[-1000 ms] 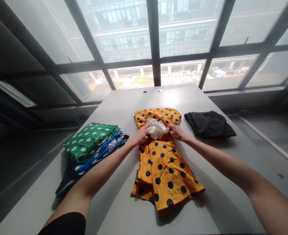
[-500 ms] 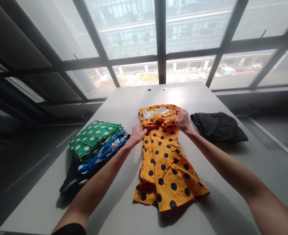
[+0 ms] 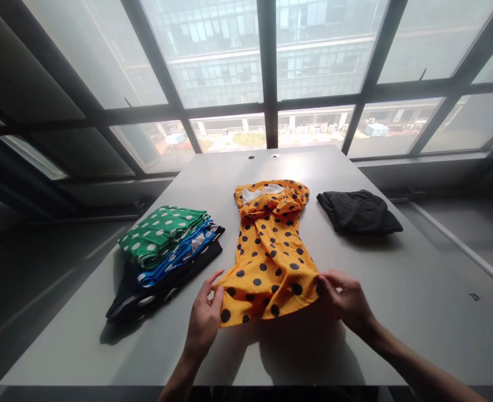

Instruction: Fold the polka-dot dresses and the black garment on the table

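Across the pale surface, left hand and right hand each grip the near end of an orange dotted garment; dark folded cloth lies right.

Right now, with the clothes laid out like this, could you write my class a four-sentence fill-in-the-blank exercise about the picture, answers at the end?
1. The left hand and right hand hold the near edge of the orange garment, whose dots are coloured ____.
2. Directly beneath the green cloth lies a spotted cloth whose main colour is ____.
3. The spots on the green cloth are coloured ____.
4. From the person's viewpoint, the dark folded cloth lies to the ____ of the orange garment.

Missing words: black; blue; white; right.
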The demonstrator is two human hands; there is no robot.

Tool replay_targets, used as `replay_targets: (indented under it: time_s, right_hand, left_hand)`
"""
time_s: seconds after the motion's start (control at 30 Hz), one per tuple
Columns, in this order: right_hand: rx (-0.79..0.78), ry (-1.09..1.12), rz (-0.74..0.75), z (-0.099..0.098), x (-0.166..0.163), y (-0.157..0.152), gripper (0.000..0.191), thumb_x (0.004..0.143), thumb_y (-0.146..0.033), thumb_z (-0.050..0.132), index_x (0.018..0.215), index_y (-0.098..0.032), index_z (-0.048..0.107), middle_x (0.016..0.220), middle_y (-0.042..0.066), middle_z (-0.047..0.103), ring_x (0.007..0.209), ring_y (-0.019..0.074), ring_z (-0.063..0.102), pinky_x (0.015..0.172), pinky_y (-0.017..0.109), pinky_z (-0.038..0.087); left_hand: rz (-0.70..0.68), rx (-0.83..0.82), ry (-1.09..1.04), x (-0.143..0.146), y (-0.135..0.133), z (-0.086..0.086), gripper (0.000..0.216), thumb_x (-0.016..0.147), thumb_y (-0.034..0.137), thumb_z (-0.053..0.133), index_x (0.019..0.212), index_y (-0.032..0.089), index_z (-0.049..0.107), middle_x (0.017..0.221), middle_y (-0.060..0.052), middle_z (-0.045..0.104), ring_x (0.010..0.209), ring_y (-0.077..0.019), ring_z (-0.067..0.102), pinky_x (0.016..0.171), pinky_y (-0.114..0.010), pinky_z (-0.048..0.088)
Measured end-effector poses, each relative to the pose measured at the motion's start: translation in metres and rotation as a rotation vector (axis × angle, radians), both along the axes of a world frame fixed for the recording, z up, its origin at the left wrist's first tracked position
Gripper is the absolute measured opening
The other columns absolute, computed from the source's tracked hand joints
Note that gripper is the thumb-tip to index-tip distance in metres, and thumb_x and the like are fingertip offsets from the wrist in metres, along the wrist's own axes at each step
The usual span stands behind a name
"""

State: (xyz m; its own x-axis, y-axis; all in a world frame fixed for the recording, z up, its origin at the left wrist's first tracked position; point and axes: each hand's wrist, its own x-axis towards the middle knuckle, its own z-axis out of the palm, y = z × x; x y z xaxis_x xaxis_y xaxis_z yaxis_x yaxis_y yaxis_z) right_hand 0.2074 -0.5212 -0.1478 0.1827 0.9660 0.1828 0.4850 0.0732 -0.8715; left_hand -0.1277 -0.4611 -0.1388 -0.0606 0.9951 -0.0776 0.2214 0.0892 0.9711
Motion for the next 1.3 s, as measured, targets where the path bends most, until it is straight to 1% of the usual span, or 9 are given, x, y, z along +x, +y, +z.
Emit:
replay_targets:
  time_s: [0.17,0.4,0.6,0.67,0.77,0.93,1.03,1.17,1.3]
  right_hand:
    - [0.020,0.202,-0.411,0.002,0.047,-0.015,0.055,0.095,-0.065,0.062,0.098,-0.014,0.082,0.076,0.007,0.074,0.063,0.0213,0.067,0.055,0.029,0.055]
    - [-0.015,-0.362,-0.058,-0.044,0.047,-0.049,0.049,0.096,-0.046,0.062,0.139,-0.025,0.070,0.146,0.013,0.063,0.137,0.0335,0.057,0.115,0.051,0.048]
    - [-0.164,-0.640,-0.172,-0.070,0.044,-0.068,0.089,0.073,-0.048,0.082,0.153,-0.023,0.053,0.167,0.020,0.038,0.154,0.0459,0.033,0.120,0.069,0.032]
    - [-0.186,-0.575,-0.164,-0.066,0.043,-0.067,0.066,0.071,-0.044,0.082,0.133,-0.025,0.068,0.160,0.018,0.049,0.151,0.0461,0.039,0.117,0.070,0.034]
    - [-0.130,-0.290,-0.170,-0.052,0.034,-0.060,0.025,0.080,-0.044,0.074,0.097,-0.025,0.073,0.140,0.014,0.066,0.136,0.0417,0.056,0.108,0.062,0.047]
    - [0.083,0.394,-0.418,-0.045,0.005,-0.044,0.028,0.093,-0.048,0.062,0.107,-0.025,0.057,0.077,0.000,0.067,0.061,0.0207,0.065,0.055,0.031,0.055]
    - [0.141,0.595,-0.486,-0.047,-0.004,-0.032,0.031,0.094,-0.047,0.061,0.114,-0.025,0.052,0.080,-0.001,0.066,0.060,0.0181,0.065,0.052,0.028,0.055]
    - [0.167,0.517,-0.468,-0.022,0.025,-0.019,0.047,0.086,-0.051,0.074,0.122,-0.023,0.060,0.093,0.005,0.073,0.072,0.0226,0.073,0.061,0.034,0.061]
    - [0.334,-0.004,-0.382,0.039,0.089,-0.027,0.033,0.078,-0.050,0.084,0.100,-0.027,0.078,0.097,0.009,0.075,0.080,0.0258,0.073,0.069,0.038,0.062]
  left_hand:
    - [0.115,0.128,0.196,-0.032,-0.006,0.004,0.043,0.088,0.055,0.064,0.102,0.018,0.078,0.107,-0.011,0.077,0.103,-0.0302,0.073,0.085,-0.037,0.061]
    - [0.072,0.230,0.610,-0.082,-0.015,-0.016,0.039,0.089,0.046,0.052,0.100,0.023,0.081,0.099,-0.008,0.073,0.095,-0.0279,0.072,0.086,-0.038,0.059]
    - [0.103,0.151,1.084,-0.099,-0.018,-0.025,0.040,0.094,0.032,0.049,0.112,0.020,0.082,0.119,-0.015,0.065,0.103,-0.0330,0.067,0.093,-0.048,0.057]
    - [0.056,0.269,1.128,-0.073,-0.021,-0.024,0.040,0.096,0.029,0.051,0.123,0.019,0.079,0.135,-0.018,0.061,0.121,-0.0390,0.061,0.104,-0.057,0.052]
    - [-0.321,0.411,0.944,-0.012,-0.025,-0.028,0.041,0.101,0.030,0.052,0.136,0.027,0.072,0.147,-0.012,0.060,0.137,-0.0342,0.055,0.116,-0.053,0.047]
    - [-0.729,0.483,0.879,0.055,-0.028,-0.049,0.057,0.105,0.044,0.054,0.160,0.032,0.048,0.169,-0.007,0.041,0.156,-0.0352,0.036,0.128,-0.062,0.028]
    - [-0.718,0.479,0.945,0.053,-0.027,-0.059,0.060,0.107,0.049,0.049,0.164,0.032,0.042,0.174,-0.007,0.031,0.161,-0.0362,0.025,0.128,-0.063,0.024]
    - [-0.674,0.443,0.989,0.029,-0.025,-0.059,0.062,0.106,0.051,0.052,0.164,0.035,0.042,0.173,-0.006,0.032,0.161,-0.0359,0.023,0.129,-0.062,0.023]
    - [-0.729,0.392,0.988,0.004,-0.027,-0.055,0.061,0.102,0.045,0.059,0.161,0.040,0.045,0.173,-0.005,0.033,0.160,-0.0378,0.025,0.127,-0.065,0.026]
